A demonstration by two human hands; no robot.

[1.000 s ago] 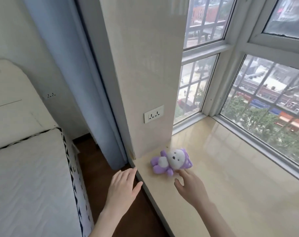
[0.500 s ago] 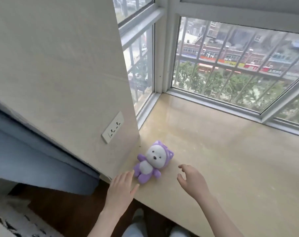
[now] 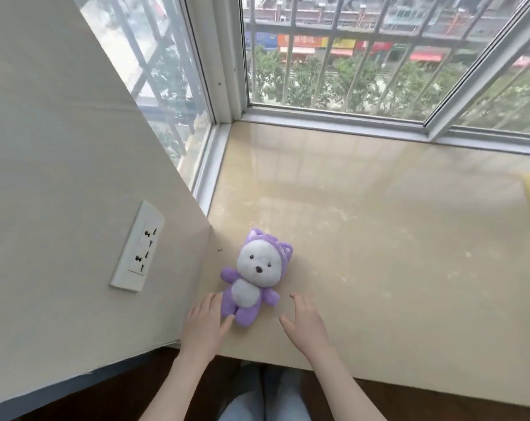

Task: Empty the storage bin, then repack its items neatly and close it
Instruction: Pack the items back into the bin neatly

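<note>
Two spread hands point(image 3: 203, 325) flanking plush toy point(image 3: 253, 279)

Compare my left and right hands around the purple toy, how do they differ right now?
The left hand lies flat, its fingertips touching the purple plush toy at its leg; the right hand is clear of the toy, fingers curled and spread. Left sits near the wall, right over bare windowsill. Both are empty.

Left hand point(image 3: 203, 326) palm down, fingers point(image 3: 210, 302) spread, right hand point(image 3: 306, 323) loosely cupped, both forearms extended forward
</note>
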